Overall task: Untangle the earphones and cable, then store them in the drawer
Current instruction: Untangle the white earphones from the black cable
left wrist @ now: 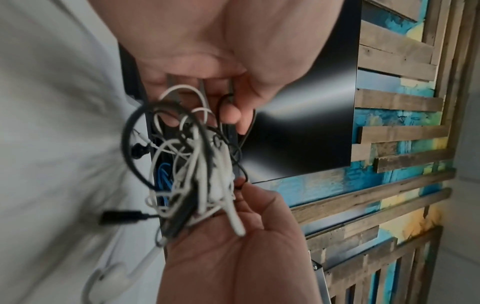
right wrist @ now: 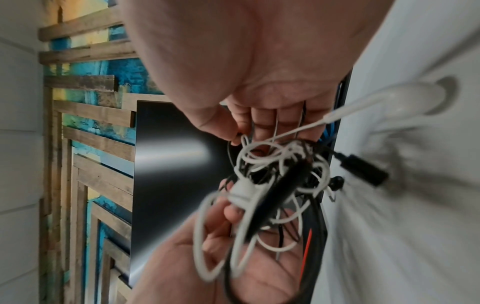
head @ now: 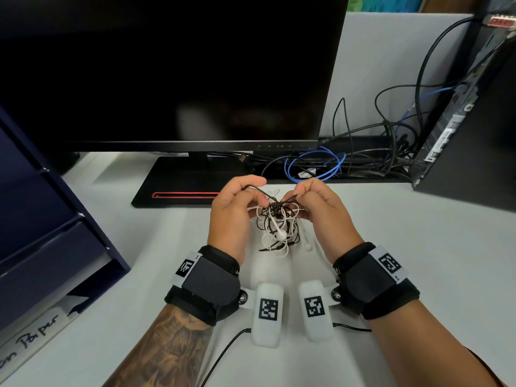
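Note:
A tangle (head: 276, 224) of white earphones and thin black cable hangs between my two hands, just above the white desk (head: 405, 261). My left hand (head: 240, 199) pinches a black strand at the tangle's upper left. From the upper right, my right hand (head: 310, 199) pinches another strand. One white earbud (head: 280, 233) sits inside the knot; a second earbud (head: 308, 247) dangles lower right. In the left wrist view the left hand (left wrist: 228, 107) holds a black loop above the tangle (left wrist: 197, 164), whose black plug (left wrist: 119, 217) sticks out. The right wrist view shows the right hand (right wrist: 241, 131) over the tangle (right wrist: 275, 174).
A dark blue drawer unit (head: 42, 219) stands at the desk's left edge, with a hand-written paper label (head: 30, 339) in front of it. Behind my hands are a black monitor (head: 167, 71) with its base (head: 178, 188), loose blue and black cables (head: 315, 166), and a black computer tower (head: 474, 121).

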Demonstrator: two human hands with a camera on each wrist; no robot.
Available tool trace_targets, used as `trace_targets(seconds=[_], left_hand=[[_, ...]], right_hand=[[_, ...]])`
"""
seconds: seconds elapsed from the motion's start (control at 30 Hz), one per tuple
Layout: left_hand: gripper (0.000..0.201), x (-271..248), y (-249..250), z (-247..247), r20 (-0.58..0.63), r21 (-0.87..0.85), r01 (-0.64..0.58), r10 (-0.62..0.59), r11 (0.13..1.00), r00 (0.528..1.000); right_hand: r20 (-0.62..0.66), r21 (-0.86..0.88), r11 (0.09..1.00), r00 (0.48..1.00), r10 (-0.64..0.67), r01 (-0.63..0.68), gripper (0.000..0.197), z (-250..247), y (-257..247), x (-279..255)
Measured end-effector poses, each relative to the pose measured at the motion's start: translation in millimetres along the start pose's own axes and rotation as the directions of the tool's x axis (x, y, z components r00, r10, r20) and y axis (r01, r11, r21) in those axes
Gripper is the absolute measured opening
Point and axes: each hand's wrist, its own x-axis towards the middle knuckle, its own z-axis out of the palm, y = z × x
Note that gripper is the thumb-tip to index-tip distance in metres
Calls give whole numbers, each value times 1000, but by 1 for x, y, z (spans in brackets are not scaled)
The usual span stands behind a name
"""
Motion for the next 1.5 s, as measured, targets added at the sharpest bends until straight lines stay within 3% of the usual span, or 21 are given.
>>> trace_targets(seconds=[0.23, 0.47, 0.6, 0.67, 0.9, 1.23, 1.37, 1.5], left_hand=[[22, -2, 0, 0, 61, 183, -75, 65, 980, 996], [30, 0, 3, -1, -7, -80, 28, -29, 996, 1000], [28, 1, 7, -1, -55, -249, 87, -103, 965, 993], [31, 1, 7, 0, -52, -283, 106, -125, 953, 991], [54, -5, 14, 3, 66, -317, 158, -144, 935, 987], [68, -5, 11, 1, 71, -270, 166, -152, 949, 986], [64, -3, 11, 2, 81, -241, 186, -172, 952, 982], [38, -1, 7, 3, 86, -201, 138, -123, 970, 989]], right_hand=[[-14, -3, 1000, 1000, -25, 24, 23, -2, 1, 0], [-13, 26, 1000, 1000, -13, 13, 16, -1, 2, 1], [23, 72, 997, 1000, -12, 10, 28, -2, 2, 1], [31, 78, 997, 1000, -1, -2, 19, -1, 3, 2], [54, 23, 1000, 999, 5, -7, 12, -1, 4, 2], [129, 31, 998, 990, -64, 61, 27, 0, 9, 0], [107, 56, 994, 989, -103, 97, 27, -1, 11, 3], [34, 47, 992, 992, -118, 116, 29, -2, 14, 5]])
